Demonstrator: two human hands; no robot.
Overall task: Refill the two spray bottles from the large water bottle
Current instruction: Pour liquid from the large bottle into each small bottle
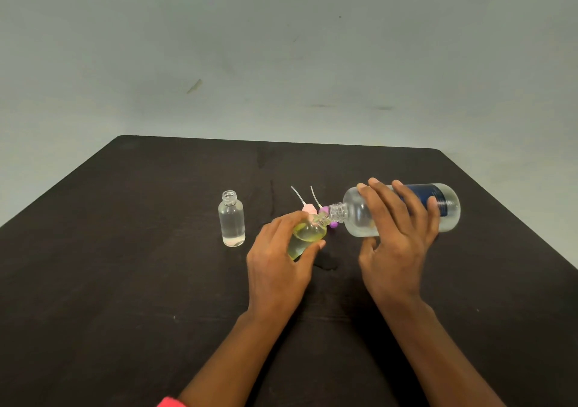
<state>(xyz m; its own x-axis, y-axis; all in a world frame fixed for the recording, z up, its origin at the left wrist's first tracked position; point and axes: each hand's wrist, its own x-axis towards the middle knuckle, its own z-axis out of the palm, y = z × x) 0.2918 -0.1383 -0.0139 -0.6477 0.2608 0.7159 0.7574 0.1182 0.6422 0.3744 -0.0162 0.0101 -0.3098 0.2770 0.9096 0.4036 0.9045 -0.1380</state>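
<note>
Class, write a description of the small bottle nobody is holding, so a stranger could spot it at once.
On the dark table, look to the left of the left hand. There stands a small clear round plastic bottle, upright and uncapped. Unlike the yellowish small bottle tilted in that hand, its liquid is colourless and nothing touches it.

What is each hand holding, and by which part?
The left hand grips the small yellow-tinted spray bottle around its body; the right hand holds the tipped large water bottle around its middle.
</note>
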